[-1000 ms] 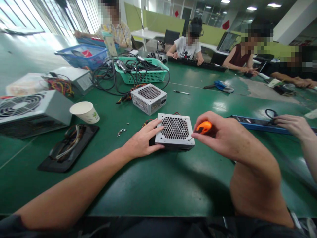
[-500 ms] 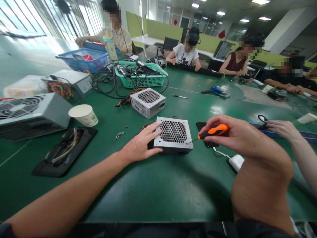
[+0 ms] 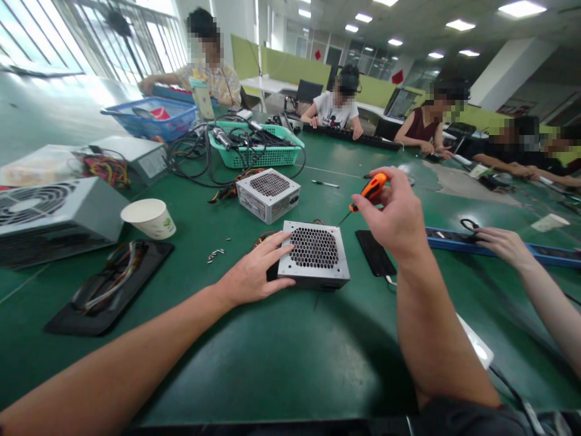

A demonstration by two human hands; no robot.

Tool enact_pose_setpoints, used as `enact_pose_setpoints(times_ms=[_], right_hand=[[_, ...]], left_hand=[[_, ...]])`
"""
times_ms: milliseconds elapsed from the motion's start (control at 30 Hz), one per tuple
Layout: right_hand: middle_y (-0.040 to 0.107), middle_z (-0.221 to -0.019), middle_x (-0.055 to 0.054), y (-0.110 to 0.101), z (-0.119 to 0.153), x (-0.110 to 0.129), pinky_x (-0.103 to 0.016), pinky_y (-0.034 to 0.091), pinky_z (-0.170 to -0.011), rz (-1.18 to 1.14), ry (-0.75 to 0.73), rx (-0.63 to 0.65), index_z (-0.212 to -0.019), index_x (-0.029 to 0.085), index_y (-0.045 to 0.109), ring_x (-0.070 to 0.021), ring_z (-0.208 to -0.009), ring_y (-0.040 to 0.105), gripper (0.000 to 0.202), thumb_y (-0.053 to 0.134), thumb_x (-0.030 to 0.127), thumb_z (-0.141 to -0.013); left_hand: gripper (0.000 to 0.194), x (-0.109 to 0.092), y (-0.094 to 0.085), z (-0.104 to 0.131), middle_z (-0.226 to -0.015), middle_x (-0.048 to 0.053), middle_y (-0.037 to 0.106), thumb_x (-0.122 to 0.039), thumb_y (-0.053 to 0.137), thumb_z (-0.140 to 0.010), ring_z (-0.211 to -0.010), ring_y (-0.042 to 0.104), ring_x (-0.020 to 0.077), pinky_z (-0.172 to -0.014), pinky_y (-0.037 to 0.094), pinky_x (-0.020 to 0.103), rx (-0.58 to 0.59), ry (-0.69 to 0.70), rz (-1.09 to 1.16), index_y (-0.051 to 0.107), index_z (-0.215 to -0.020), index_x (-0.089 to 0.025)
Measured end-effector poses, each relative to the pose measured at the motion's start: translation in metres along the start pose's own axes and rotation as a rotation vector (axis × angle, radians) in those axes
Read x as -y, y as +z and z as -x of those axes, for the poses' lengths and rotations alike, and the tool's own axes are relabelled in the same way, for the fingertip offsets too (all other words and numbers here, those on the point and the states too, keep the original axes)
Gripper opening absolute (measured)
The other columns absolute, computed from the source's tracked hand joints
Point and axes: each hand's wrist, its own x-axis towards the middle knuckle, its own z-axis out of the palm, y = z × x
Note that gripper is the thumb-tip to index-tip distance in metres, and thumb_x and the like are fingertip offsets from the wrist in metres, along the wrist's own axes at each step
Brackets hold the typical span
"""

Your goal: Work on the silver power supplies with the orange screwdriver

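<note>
A silver power supply unit [image 3: 313,248] with a honeycomb grille lies on the green table in front of me. My left hand [image 3: 258,266] rests on its left side, fingers spread over the edge of the top. Between the fingers of my right hand [image 3: 390,206] is an orange and black screwdriver [image 3: 370,191], tilted, its tip at or just above the unit's far right corner. Whether the tip touches is too small to tell. Several small screws [image 3: 215,254] lie to the left of the unit.
Behind stands a second power supply [image 3: 267,195], near a green basket [image 3: 258,156] of cables. A paper cup [image 3: 149,218] and a glasses tray [image 3: 111,287] are at left. A phone [image 3: 376,252] and another person's hand [image 3: 503,243] on a blue strip [image 3: 447,240] are at right.
My right hand has moved the screwdriver from the unit's near right corner to its far right corner and holds it more steeply. My left hand stays on the unit.
</note>
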Motion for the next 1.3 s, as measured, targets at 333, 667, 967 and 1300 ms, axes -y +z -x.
enact_pose_setpoints(times_ms=[333, 667, 967, 1300], right_hand=[[0.076, -0.093, -0.005, 0.022, -0.001, -0.019, -0.039, 0.056, -0.073, -0.018, 0.062, 0.088, -0.126, 0.022, 0.059, -0.0251, -0.08, 0.075, 0.044, 0.072, 0.031, -0.085], [0.077, -0.098, -0.006, 0.022, 0.0, -0.015, -0.041, 0.057, -0.076, -0.002, 0.092, 0.199, -0.13, 0.023, 0.057, -0.0278, -0.085, 0.076, 0.044, 0.068, 0.037, -0.089], [0.076, -0.106, -0.011, 0.023, 0.004, -0.01, -0.049, 0.057, -0.087, 0.021, 0.078, 0.315, -0.138, 0.025, 0.054, -0.0344, -0.097, 0.075, 0.05, 0.065, 0.039, -0.092], [0.077, -0.105, -0.01, 0.018, 0.006, 0.001, -0.046, 0.058, -0.089, 0.087, 0.029, 0.373, -0.136, 0.026, 0.055, -0.033, -0.101, 0.075, 0.043, 0.063, 0.034, -0.094]], left_hand=[[0.074, 0.002, 0.0, 0.002, -0.166, 0.023, 0.036, -0.041, 0.073, -0.093, -0.156, 0.036, 0.0371, -0.125, 0.038, 0.062, 0.046, -0.017, -0.048, 0.042, -0.155, -0.016], [0.077, 0.001, -0.001, 0.001, -0.165, 0.023, 0.038, -0.039, 0.076, -0.09, -0.154, 0.038, 0.0371, -0.124, 0.04, 0.061, 0.025, -0.007, -0.035, 0.043, -0.156, -0.016], [0.074, -0.002, -0.003, -0.002, -0.163, 0.025, 0.041, -0.039, 0.077, -0.09, -0.153, 0.041, 0.0372, -0.122, 0.042, 0.062, 0.015, 0.001, -0.021, 0.045, -0.153, -0.015], [0.075, -0.001, -0.002, -0.001, -0.164, 0.024, 0.039, -0.04, 0.075, -0.091, -0.155, 0.038, 0.0369, -0.123, 0.04, 0.062, 0.031, -0.005, -0.024, 0.043, -0.155, -0.016]])
